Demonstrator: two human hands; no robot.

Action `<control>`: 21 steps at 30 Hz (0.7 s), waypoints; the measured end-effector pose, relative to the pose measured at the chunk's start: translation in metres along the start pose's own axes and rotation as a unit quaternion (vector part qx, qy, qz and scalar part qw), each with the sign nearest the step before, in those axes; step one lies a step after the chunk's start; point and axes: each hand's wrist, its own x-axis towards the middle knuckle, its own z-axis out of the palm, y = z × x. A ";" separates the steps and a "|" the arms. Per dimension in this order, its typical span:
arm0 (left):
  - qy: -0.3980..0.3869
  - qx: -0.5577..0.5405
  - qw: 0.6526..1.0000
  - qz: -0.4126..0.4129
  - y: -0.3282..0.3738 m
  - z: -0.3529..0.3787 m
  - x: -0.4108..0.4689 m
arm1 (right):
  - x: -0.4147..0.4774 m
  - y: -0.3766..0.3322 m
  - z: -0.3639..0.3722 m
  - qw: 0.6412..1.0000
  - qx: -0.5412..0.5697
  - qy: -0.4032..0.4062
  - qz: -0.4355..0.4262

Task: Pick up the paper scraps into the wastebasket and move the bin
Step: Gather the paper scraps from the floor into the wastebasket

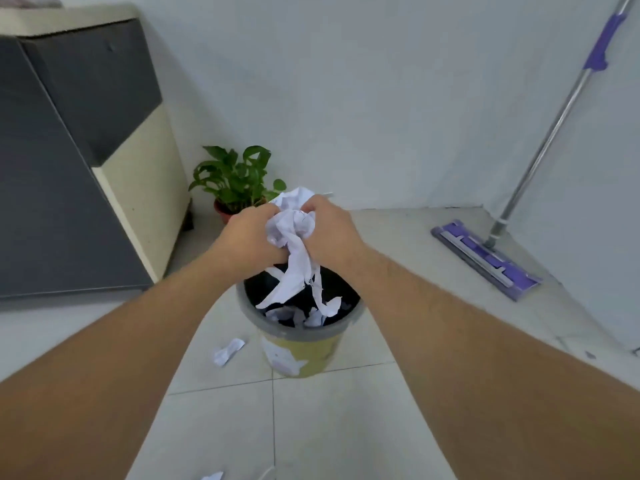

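Note:
A bundle of crumpled white paper scraps (292, 233) is pressed between my left hand (247, 239) and my right hand (332, 230), directly above the wastebasket (301, 355). The wastebasket has a grey rim, a black liner and a yellowish body, and it stands on the tiled floor. Strips of the bundle hang down into its mouth, where more white scraps lie. One loose scrap (228, 351) lies on the floor just left of the bin. Another scrap (213, 476) shows at the bottom edge.
A potted green plant (239, 181) stands behind the bin in the corner. A dark grey and cream cabinet (79, 161) fills the left side. A purple flat mop (485, 258) leans against the right wall, its head on the floor.

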 end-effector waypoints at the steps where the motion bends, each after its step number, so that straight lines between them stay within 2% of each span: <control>1: -0.007 -0.001 1.000 0.003 0.007 0.009 0.004 | -0.002 0.011 -0.008 1.000 -0.001 0.005 0.009; 8: -0.027 0.027 0.999 0.015 0.011 0.035 0.024 | 0.002 0.040 -0.012 0.999 -0.008 0.014 0.029; 10: -0.031 0.011 0.999 0.004 -0.002 0.039 0.030 | 0.009 0.044 -0.005 0.999 -0.008 0.011 0.036; 14: -0.088 -0.019 0.995 -0.039 -0.037 0.050 0.033 | 0.013 0.050 0.005 0.995 -0.040 -0.042 0.083; 16: -0.093 -0.019 0.995 -0.036 -0.052 0.054 0.029 | 0.006 0.051 0.011 0.994 -0.048 -0.018 0.101; 19: -0.031 0.001 0.998 -0.052 -0.079 0.049 0.014 | -0.012 0.044 0.030 0.994 -0.061 0.049 0.070; 21: 0.029 0.001 0.995 -0.096 -0.110 0.047 -0.005 | -0.032 0.032 0.056 0.998 -0.037 0.049 0.023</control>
